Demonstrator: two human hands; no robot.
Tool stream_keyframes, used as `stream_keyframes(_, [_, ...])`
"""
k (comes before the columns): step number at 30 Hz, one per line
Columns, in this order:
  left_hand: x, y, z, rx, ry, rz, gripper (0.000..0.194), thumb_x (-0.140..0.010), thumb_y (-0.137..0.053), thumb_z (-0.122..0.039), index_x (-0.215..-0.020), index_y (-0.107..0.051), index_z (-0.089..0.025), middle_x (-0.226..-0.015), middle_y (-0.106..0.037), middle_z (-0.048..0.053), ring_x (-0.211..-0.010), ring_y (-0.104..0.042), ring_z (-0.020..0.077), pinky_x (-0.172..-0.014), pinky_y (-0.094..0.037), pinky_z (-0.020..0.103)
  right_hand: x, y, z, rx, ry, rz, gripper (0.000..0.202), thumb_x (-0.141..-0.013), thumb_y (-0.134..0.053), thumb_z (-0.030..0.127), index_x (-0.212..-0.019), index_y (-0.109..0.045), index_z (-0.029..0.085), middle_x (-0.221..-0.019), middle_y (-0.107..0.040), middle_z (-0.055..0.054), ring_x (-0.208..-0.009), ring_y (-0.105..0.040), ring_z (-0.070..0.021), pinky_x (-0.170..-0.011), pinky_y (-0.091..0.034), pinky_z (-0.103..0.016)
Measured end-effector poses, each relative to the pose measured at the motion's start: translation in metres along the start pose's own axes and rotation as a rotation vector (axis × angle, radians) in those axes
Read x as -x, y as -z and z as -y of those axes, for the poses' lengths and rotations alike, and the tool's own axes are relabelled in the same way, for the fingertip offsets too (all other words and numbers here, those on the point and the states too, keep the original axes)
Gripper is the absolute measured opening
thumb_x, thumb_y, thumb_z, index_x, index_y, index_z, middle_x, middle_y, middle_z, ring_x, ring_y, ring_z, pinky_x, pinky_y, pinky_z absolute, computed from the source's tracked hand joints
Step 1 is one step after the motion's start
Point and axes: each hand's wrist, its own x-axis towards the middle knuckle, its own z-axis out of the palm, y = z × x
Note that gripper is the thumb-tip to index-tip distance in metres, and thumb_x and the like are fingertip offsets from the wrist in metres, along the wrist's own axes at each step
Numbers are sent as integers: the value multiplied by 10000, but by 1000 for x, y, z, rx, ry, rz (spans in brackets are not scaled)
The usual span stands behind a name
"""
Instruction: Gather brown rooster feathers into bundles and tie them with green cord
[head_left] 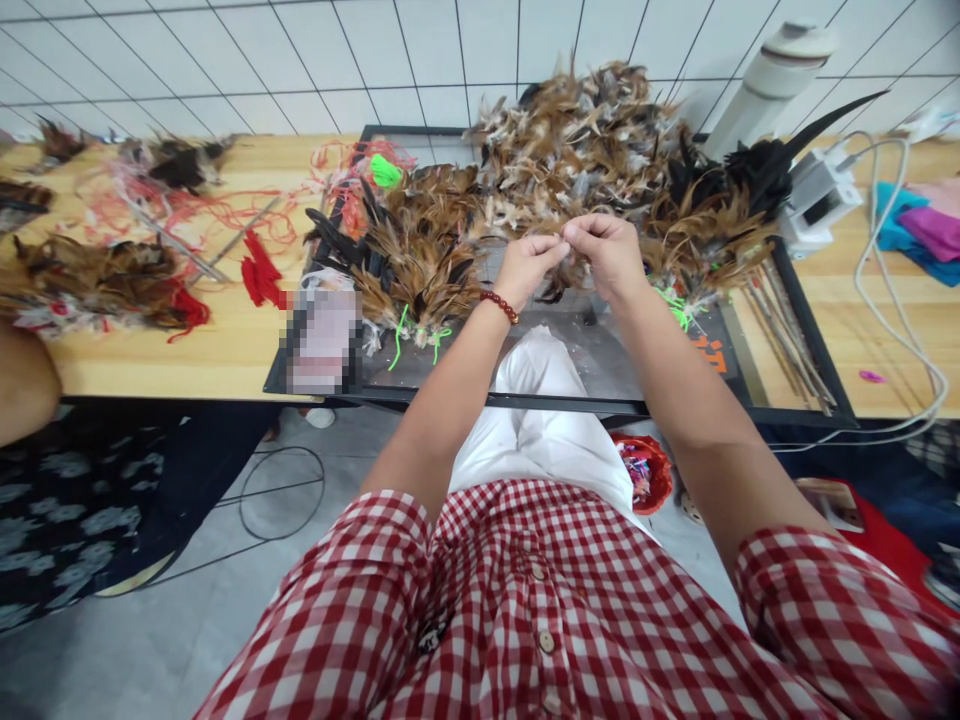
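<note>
As my L hand [529, 266] & R hand [610, 258] are pinching narrow, contents unclear, I'm prob. prepping feathers [585, 150], next needing steadiness.

Pretty bright, even light across the worktop [172, 365], way dimmer underneath. Wide-angle stretch has the wall tiles [431, 50] leaning toward the sides. Right sleeve [847, 590] goes smeary near the corner, and a pixelated block [322, 340] covers one patch at left.
</note>
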Motion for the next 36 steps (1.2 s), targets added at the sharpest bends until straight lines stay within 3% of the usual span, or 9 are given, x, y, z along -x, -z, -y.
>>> stream_keyframes(2, [0, 4, -6, 130, 0, -40, 112, -925, -806, -285, -923, -782, -177, -909, -797, 34, -1115, -784, 218, -880, -607, 270, -3, 2, -5, 23, 26, -50, 694, -766, -699, 917, -934, -747, 245, -788, -650, -11, -720, -658, -166, -621, -548, -326])
stream_keyframes(6, [1, 18, -24, 397, -5, -131, 255, -1096, -533, -308, -1131, -747, -174, -1068, -786, 50, -1317, -735, 207, -1034, -612, 330, -9, 9, -14, 64, 44, -88, 809, -804, -544, 986, -1058, -763, 249, -909, -708, -25, -749, -704, -154, -608, -552, -288])
stream_keyframes(10, [1, 27, -32, 502, 25, -175, 218, -1091, -539, -285, -1113, -727, -176, -1031, -794, 41, -1331, -731, 195, -1079, -614, 334, -9, 10, -19, 60, 30, -109, 790, -799, -554, 987, -1010, -762, 256, -927, -720, -32, -770, -704, -168, -613, -564, -304])
stream_keyframes(15, [-3, 28, -25, 394, 12, -203, 259, -1059, -599, -293, -1249, -738, -187, -1107, -832, 54, -1190, -795, 192, -1031, -632, 327, -8, 13, -13, 164, 96, -184, 656, -808, -671, 892, -871, -752, 243, -834, -712, -27, -794, -679, -195, -703, -580, -357])
stream_keyframes(20, [3, 15, -18, 401, 50, -183, 240, -1046, -640, -298, -1232, -732, -178, -990, -825, 39, -1107, -813, 180, -1014, -625, 295, 2, 18, -4, 579, 77, -164, 425, -849, -748, 638, -794, -744, 218, -750, -692, -30, -745, -631, -205, -797, -556, -398])
stream_keyframes(25, [8, 4, -8, 360, 71, -125, 154, -1048, -600, -181, -1051, -754, -163, -687, -699, -8, -949, -809, 150, -981, -622, 269, 8, 15, -4, 857, 38, -3, 223, -836, -758, 421, -868, -777, 202, -928, -760, -104, -933, -679, -280, -893, -545, -430])
stream_keyframes(32, [10, -3, -5, 226, -34, -195, 157, -988, -672, -93, -862, -755, -135, -681, -715, -16, -825, -770, 101, -991, -602, 257, 5, 5, 11, 569, 49, -114, 282, -955, -613, 454, -821, -677, 214, -763, -686, -25, -700, -602, -166, -692, -502, -320])
stream_keyframes(36, [14, -4, -4, 139, -103, -223, 77, -922, -760, -76, -856, -787, -106, -764, -779, 8, -807, -741, 86, -953, -587, 240, 15, -10, 24, 582, 122, -136, 310, -977, -607, 482, -826, -659, 216, -747, -677, -20, -694, -616, -158, -692, -504, -310])
